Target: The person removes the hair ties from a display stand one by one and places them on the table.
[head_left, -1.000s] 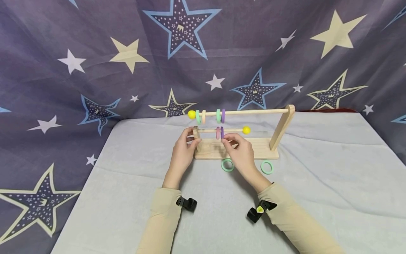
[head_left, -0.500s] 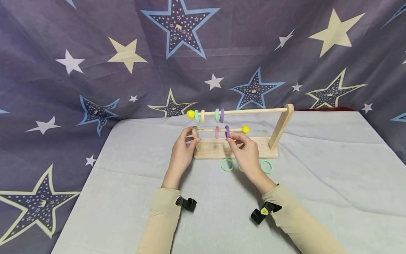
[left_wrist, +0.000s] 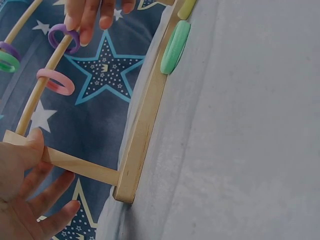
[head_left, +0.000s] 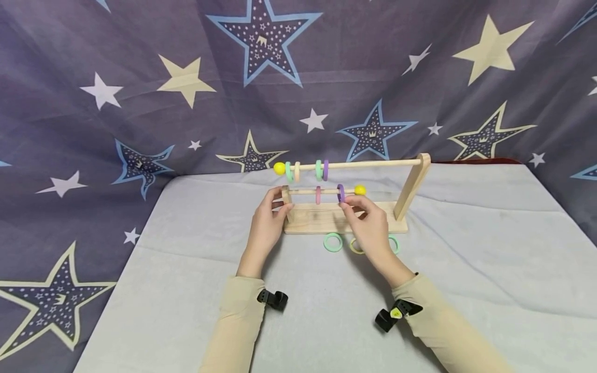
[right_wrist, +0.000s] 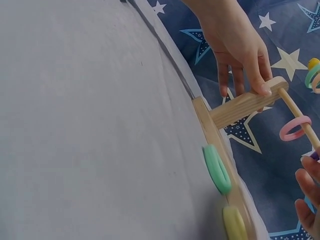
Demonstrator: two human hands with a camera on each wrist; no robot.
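A wooden stand (head_left: pixel 308 220) with two rods stands on the cloth-covered table. My left hand (head_left: pixel 268 220) grips the top of its short left post (left_wrist: pixel 75 162), thumb on the near side. With thumb and finger, my right hand (head_left: pixel 370 225) pinches a purple ring (head_left: pixel 341 193) on the lower rod (head_left: pixel 303 192), close to the yellow end ball (head_left: pixel 360 190). A pink ring (head_left: pixel 318 195) hangs on the same rod, left of the purple one. The upper rod (head_left: pixel 373 164) carries two green rings, a peach ring (head_left: pixel 297 171) and another purple ring (head_left: pixel 325 170).
In front of the base lie a green ring (head_left: pixel 333 242), a yellow ring (head_left: pixel 356 246) and a second green ring (head_left: pixel 395 243), the last two partly behind the right hand. The tall right post (head_left: pixel 412 186) holds the upper rod. A star-patterned curtain (head_left: pixel 186 129) hangs behind.
My right hand has slid the purple ring rightward along the lower rod, away from the pink ring and toward the yellow ball. The left hand has kept its grip on the post.
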